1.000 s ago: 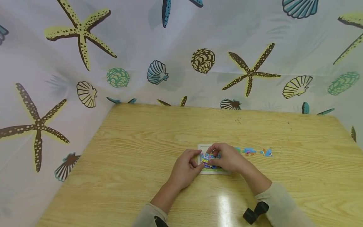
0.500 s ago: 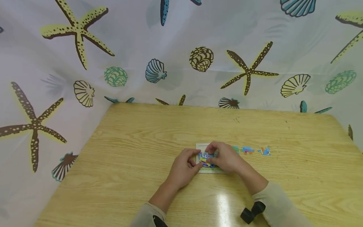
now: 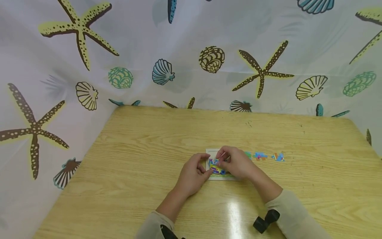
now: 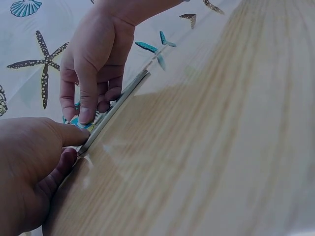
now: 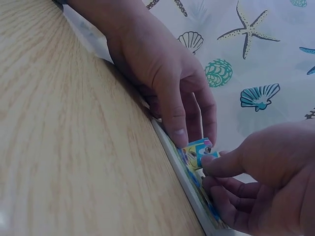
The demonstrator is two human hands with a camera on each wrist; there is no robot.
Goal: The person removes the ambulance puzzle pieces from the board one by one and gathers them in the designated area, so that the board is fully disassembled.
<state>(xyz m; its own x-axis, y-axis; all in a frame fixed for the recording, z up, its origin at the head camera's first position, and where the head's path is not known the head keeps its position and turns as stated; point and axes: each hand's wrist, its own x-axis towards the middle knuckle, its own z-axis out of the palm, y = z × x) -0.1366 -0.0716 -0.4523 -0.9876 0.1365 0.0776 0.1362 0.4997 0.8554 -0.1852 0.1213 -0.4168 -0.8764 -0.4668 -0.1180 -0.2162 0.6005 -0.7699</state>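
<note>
A small jigsaw puzzle board [image 3: 222,178] with a pale border lies on the table, its colourful picture partly filled. My left hand [image 3: 192,173] holds the board's left side, thumb over the near corner and index finger along the far part. My right hand [image 3: 237,162] reaches over from the right. In the right wrist view its thumb and fingers pinch a blue, yellow and white puzzle piece [image 5: 199,151], tilted up from the board, with the left thumb close against its edge. The right hand covers the board's right half.
Right of the board lie loose puzzle pieces: a green one [image 3: 248,154], a blue and orange one [image 3: 261,156], and a blue, orange and white one [image 3: 279,157]. A white curtain [image 3: 191,39] printed with shells and starfish hangs behind the wooden table [image 3: 149,142].
The head view has shifted slightly. My left hand stays at the board's left side. The right fingers have moved a little over the board, and more of the picture below them shows.
</note>
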